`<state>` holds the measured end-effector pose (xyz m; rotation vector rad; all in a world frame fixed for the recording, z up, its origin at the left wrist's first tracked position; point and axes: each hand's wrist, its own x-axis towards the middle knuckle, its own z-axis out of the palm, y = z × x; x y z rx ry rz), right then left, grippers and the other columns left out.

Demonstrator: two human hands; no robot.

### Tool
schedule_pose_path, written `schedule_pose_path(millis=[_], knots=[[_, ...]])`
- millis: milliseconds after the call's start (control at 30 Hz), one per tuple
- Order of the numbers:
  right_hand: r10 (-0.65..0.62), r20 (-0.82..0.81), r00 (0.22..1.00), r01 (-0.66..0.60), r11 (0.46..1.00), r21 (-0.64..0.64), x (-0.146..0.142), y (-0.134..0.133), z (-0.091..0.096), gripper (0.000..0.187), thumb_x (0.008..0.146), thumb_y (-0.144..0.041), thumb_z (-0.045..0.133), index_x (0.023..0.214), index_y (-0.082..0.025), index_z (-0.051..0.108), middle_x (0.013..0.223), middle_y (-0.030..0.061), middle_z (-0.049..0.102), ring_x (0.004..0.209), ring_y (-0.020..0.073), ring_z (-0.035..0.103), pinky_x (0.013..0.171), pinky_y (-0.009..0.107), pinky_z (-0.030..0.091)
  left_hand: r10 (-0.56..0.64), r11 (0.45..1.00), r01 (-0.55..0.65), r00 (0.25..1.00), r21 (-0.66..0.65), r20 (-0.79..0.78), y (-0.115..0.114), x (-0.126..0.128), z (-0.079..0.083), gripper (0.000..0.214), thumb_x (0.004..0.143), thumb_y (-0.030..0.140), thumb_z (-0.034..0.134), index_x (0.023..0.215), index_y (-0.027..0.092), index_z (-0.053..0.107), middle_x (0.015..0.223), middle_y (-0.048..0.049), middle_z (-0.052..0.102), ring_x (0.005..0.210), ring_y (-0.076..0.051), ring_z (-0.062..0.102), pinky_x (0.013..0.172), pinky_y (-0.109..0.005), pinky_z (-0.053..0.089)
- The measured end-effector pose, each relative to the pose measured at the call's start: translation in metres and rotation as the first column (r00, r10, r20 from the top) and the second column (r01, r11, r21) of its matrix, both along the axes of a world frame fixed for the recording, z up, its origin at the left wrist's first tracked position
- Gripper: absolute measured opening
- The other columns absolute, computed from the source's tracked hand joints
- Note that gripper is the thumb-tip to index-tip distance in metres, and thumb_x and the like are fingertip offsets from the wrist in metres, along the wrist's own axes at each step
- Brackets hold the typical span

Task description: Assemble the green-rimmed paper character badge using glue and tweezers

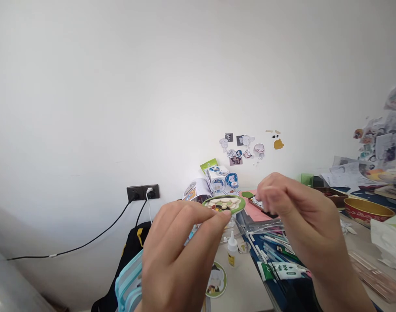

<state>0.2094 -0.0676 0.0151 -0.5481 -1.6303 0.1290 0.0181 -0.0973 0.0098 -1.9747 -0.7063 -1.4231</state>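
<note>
My left hand [181, 247] pinches a round, green-edged disc [235, 203] by its near edge, thumb against fingers. Cream, red and dark shapes are layered on the disc, which is tilted so that I see it nearly edge-on. To the right of it, my right hand [298, 221] is raised with its fingers curled and the thumb tip pressed to them. Whatever those fingers hold, if anything, is hidden. Below, a similar round green-rimmed piece [220, 281] with a printed figure lies on the table, partly behind my left hand. Near it stands a small white dropper bottle [232, 250].
Many pens [272, 247] and a green-white tube [287, 269] fill the right of the table. Beyond are a red-gold bowl [368, 210], tissue [388, 238] and a pink sheet [254, 211]. Paper cutouts [236, 160] stick to the wall; a socket [143, 192] holds cables.
</note>
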Motion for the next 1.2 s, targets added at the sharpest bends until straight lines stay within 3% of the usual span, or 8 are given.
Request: schedule_pose_path(millis=[67, 133, 267, 567, 767, 867, 1033, 1200], knots=[[-0.028, 0.077, 0.997, 0.022, 0.997, 0.077, 0.001, -0.004, 0.002, 0.009, 0.094, -0.018, 0.058, 0.086, -0.022, 0.059, 0.081, -0.0009, 0.060, 0.077, 0.0129, 0.056, 0.066, 0.027, 0.043, -0.038, 0.999, 0.038, 0.999, 0.009, -0.028, 0.000, -0.002, -0.001, 0.020, 0.083, -0.002, 0.065, 0.096, 0.012, 0.071, 0.086, -0.0036, 0.064, 0.083, -0.015, 0.059, 0.072, -0.031, 0.047], [-0.095, 0.141, 0.985, 0.067, 0.980, 0.189, 0.000, -0.008, 0.005, 0.015, 0.089, -0.009, 0.060, 0.097, -0.021, 0.063, 0.091, 0.0009, 0.065, 0.087, 0.0132, 0.059, 0.073, 0.027, 0.047, -0.074, 0.996, 0.076, 0.997, 0.045, -0.039, -0.001, -0.003, -0.001, 0.018, 0.084, -0.002, 0.064, 0.096, 0.009, 0.071, 0.088, -0.0055, 0.064, 0.087, -0.017, 0.058, 0.075, -0.034, 0.047], [-0.189, 0.222, 0.957, 0.102, 0.930, 0.353, -0.002, -0.015, 0.009, 0.016, 0.085, -0.002, 0.061, 0.090, -0.016, 0.067, 0.089, 0.0032, 0.066, 0.086, 0.0138, 0.059, 0.077, 0.030, 0.049, -0.068, 0.991, 0.078, 0.993, 0.112, -0.093, 0.000, 0.001, 0.002, 0.017, 0.084, -0.002, 0.063, 0.098, 0.005, 0.071, 0.090, -0.0075, 0.066, 0.089, -0.018, 0.059, 0.078, -0.036, 0.048], [-0.334, 0.252, 0.908, 0.182, 0.859, 0.479, -0.007, -0.016, 0.008, 0.013, 0.081, -0.002, 0.068, 0.085, -0.015, 0.067, 0.082, 0.0017, 0.070, 0.080, 0.0143, 0.059, 0.076, 0.034, 0.046, 0.086, 0.955, -0.060, 0.993, 0.289, -0.077, 0.007, 0.004, 0.003, 0.009, 0.092, 0.020, 0.060, 0.093, 0.015, 0.068, 0.078, -0.0017, 0.067, 0.078, -0.016, 0.064, 0.073, -0.034, 0.052], [-0.437, 0.340, 0.833, 0.215, 0.821, 0.529, -0.003, -0.018, 0.007, 0.017, 0.081, -0.005, 0.067, 0.092, -0.017, 0.062, 0.088, 0.0032, 0.071, 0.084, 0.0166, 0.059, 0.080, 0.037, 0.044, 0.061, 0.962, -0.036, 0.995, 0.271, -0.082, 0.002, 0.007, 0.007, 0.012, 0.084, 0.004, 0.064, 0.089, 0.014, 0.070, 0.077, -0.0024, 0.070, 0.074, -0.016, 0.066, 0.073, -0.034, 0.054], [-0.435, 0.303, 0.848, 0.237, 0.821, 0.519, 0.000, -0.015, 0.005, 0.022, 0.079, -0.002, 0.067, 0.092, -0.018, 0.059, 0.087, 0.0037, 0.069, 0.084, 0.0176, 0.058, 0.079, 0.037, 0.045, 0.075, 0.968, -0.050, 0.993, 0.246, -0.092, 0.000, 0.006, 0.007, 0.018, 0.080, -0.001, 0.064, 0.089, 0.014, 0.070, 0.078, -0.0033, 0.071, 0.076, -0.017, 0.066, 0.075, -0.035, 0.054], [-0.471, 0.182, 0.863, 0.365, 0.831, 0.420, 0.014, -0.007, 0.006, 0.017, 0.086, -0.006, 0.061, 0.095, -0.019, 0.057, 0.091, 0.0055, 0.063, 0.090, 0.0179, 0.057, 0.084, 0.034, 0.043, 0.085, 0.949, -0.051, 0.992, 0.310, -0.096, -0.001, 0.000, 0.003, 0.021, 0.094, 0.014, 0.052, 0.092, 0.019, 0.073, 0.079, -0.0039, 0.072, 0.077, -0.019, 0.068, 0.072, -0.035, 0.054], [-0.324, 0.214, 0.922, 0.273, 0.933, 0.236, 0.024, -0.014, 0.010, 0.018, 0.095, -0.015, 0.048, 0.078, -0.020, 0.051, 0.074, 0.0016, 0.055, 0.071, 0.0142, 0.054, 0.064, 0.029, 0.042, 0.065, 0.971, -0.058, 0.998, 0.234, -0.022, -0.006, 0.000, 0.001, 0.023, 0.098, 0.025, 0.051, 0.095, 0.023, 0.074, 0.078, -0.0010, 0.074, 0.077, -0.017, 0.069, 0.076, -0.034, 0.054]])
